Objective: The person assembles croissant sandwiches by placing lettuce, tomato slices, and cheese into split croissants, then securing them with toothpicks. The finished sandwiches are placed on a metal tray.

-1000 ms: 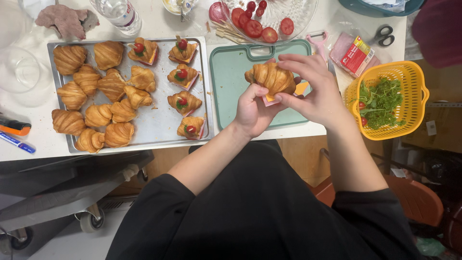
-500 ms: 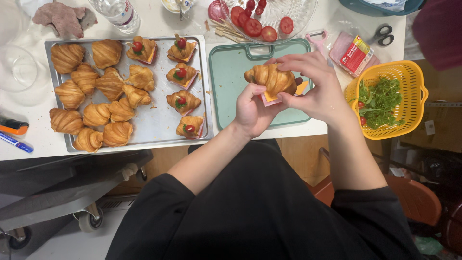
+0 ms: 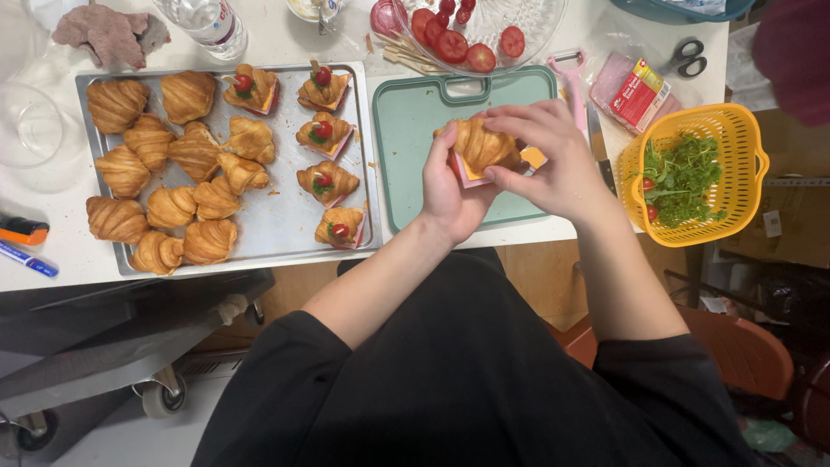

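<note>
Both hands, left hand [image 3: 451, 195] and right hand [image 3: 553, 164], are still clamping the filled croissant [image 3: 484, 145] over the green cutting board [image 3: 415, 130], almost unmoved.

The person wears a plain black top with sleeves pushed above the elbows, forearms bare.

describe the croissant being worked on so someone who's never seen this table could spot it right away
Start at the mint green cutting board right of the metal baking tray. Over the board, the left hand and right hand hold one filled croissant. Unlike the croissants on the tray, it is off the tray, has pink and orange filling edges showing, and no tomato on top.
</note>
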